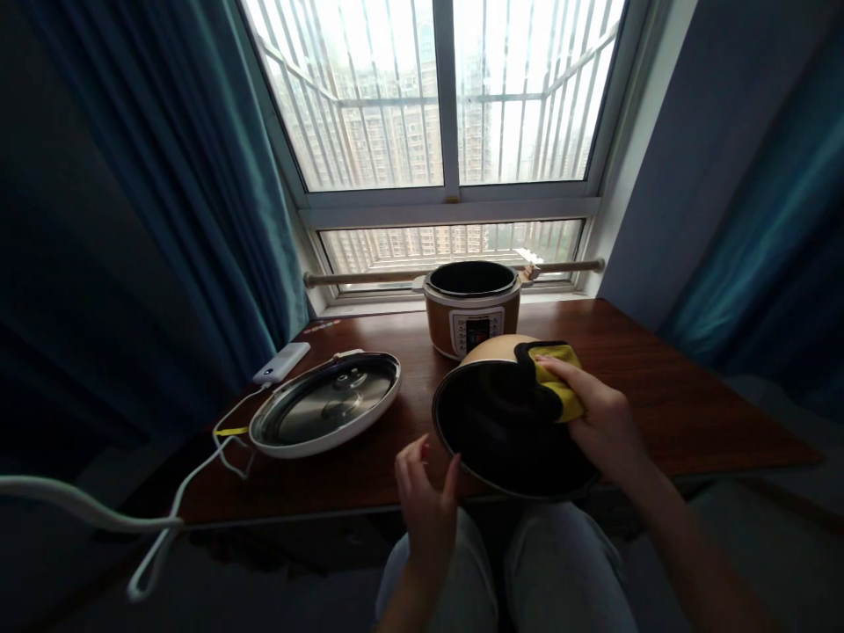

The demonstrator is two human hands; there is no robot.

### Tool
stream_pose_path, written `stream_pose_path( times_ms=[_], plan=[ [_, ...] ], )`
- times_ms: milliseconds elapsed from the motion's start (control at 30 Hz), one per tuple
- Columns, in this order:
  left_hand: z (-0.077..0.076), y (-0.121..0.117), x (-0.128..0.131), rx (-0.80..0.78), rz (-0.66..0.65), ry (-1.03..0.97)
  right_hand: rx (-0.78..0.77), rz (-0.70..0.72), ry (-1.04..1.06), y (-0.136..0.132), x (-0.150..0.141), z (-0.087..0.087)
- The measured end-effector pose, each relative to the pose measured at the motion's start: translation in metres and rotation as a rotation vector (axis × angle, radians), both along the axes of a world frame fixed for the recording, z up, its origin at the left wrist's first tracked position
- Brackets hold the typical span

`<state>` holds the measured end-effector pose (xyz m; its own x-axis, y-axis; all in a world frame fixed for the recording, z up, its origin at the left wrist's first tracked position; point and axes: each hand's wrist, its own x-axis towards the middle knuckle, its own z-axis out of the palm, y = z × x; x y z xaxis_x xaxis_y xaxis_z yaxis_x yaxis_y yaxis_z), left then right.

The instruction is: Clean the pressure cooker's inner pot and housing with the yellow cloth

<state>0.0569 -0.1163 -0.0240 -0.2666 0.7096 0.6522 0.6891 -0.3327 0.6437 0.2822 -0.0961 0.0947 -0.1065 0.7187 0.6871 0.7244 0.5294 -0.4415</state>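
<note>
1. At lower centre, the black-lined pot (507,440) tilts over the surface (686,396); steadying its rim would likely help, since the left hand's (425,492) grip hangs loose beside it.
2. Right of centre, the right hand's (597,404) grip clasps the cloth (565,380); light, even pressure should suit.
3. Counted: one surface, one cooker (439,321) (centre), one pot, one lid (316,418) (left), one cloth.

In the lower right of the frame, the right hand (597,406) holds a yellow-and-black cloth (565,374) over the rim of a tilted inner pot (501,440), black inside and tan outside. The left hand (427,492), fingers loosely parted, is at its left edge. At centre, an uncovered electric pressure cooker (473,316) stands on the desk (659,378); left of centre lies a white-rimmed lid (323,409), underside up. A barred window (369,97) fills the top centre.
</note>
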Motion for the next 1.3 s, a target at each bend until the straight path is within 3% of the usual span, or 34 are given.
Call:
stream_pose_path(
  times_ms=[67, 233, 367, 567, 800, 1000, 1300],
  plan=[
    [0.007, 0.012, -0.014, -0.092, 0.006, 0.039, -0.030, 0.056, 0.019, 0.008, 0.018, -0.001],
    [0.018, 0.021, -0.024, -0.344, -0.377, 0.206, 0.000, 0.102, 0.041, 0.026, 0.046, -0.003],
    [0.019, 0.015, -0.015, -0.225, -0.470, 0.269, 0.090, 0.071, -0.027, 0.041, 0.049, -0.001],
    [0.020, -0.011, 0.007, 0.013, -0.409, 0.362, 0.162, 0.099, -0.024, 0.074, 0.038, -0.005],
    [0.023, -0.026, 0.056, 0.221, -0.214, 0.390, 0.302, 0.096, -0.052, 0.119, 0.015, -0.007],
    [0.007, -0.020, 0.088, 0.204, -0.079, 0.459, 0.252, 0.143, -0.006, 0.137, -0.006, -0.006],
    [-0.008, -0.013, 0.097, 0.230, -0.041, 0.473, 0.205, 0.191, -0.006, 0.151, -0.011, -0.024]
  ],
)
